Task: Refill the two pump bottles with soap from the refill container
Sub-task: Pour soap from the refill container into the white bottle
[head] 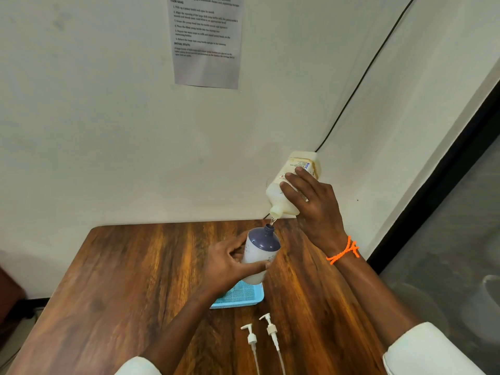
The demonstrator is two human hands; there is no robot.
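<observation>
Pouring is under way. The right hand (311, 204) grips the refill container (293, 185), tipped steeply with its mouth pointing down-left, just above the pump bottle (261, 253). The left hand (230, 263) clasps that bottle above the surface (135, 280), neck tilted up-right. Next, I judge, keep both mouths aligned until full.

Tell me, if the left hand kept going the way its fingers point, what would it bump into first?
Nothing new: the left hand already wraps the pump bottle. Beyond it, probably the right forearm, though depth is unclear.
</observation>
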